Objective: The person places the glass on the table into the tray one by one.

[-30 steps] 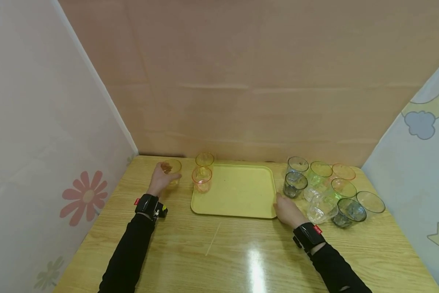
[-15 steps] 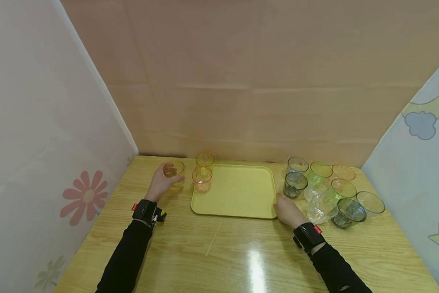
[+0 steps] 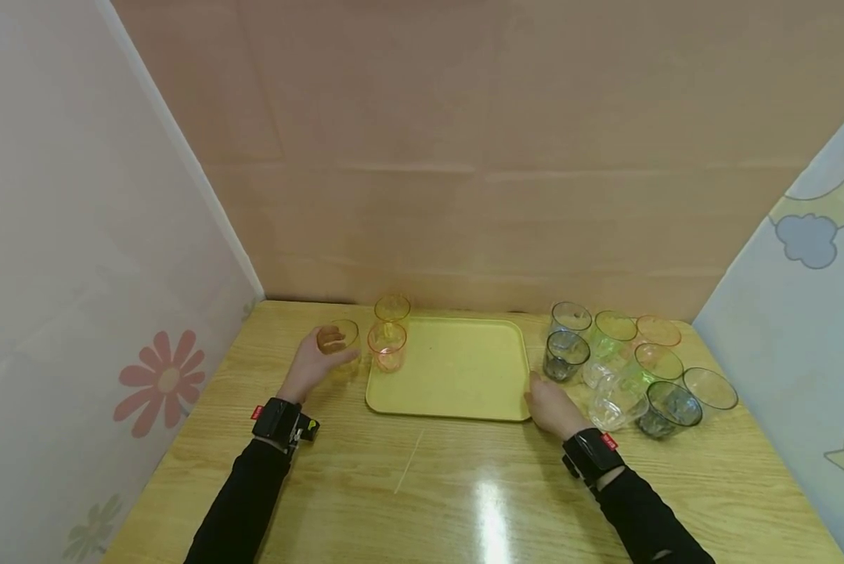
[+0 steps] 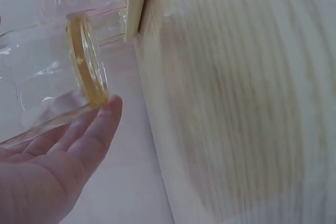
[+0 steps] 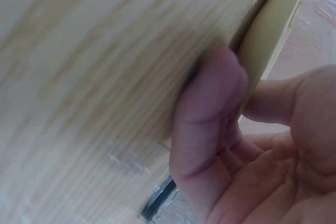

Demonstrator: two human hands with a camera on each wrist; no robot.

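Seemingly I'm loading the yellow tray [image 3: 464, 376]: my left hand [image 3: 312, 365] curls round an amber tumbler [image 4: 55, 69] just left of it, my right hand [image 3: 554, 406] pinches its near corner; next probably calls for gentle placing.

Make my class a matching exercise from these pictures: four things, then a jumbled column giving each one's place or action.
Column 1
1. Person's left hand
2. Person's right hand
3. Yellow rectangular tray
4. Group of transparent tumblers in mixed tints

Column 2
A. Between the two hands
B. Right of the tray
C. Holding a transparent amber-edged tumbler
D. Pinching the tray's near right corner

Pairs: 1-C; 2-D; 3-A; 4-B
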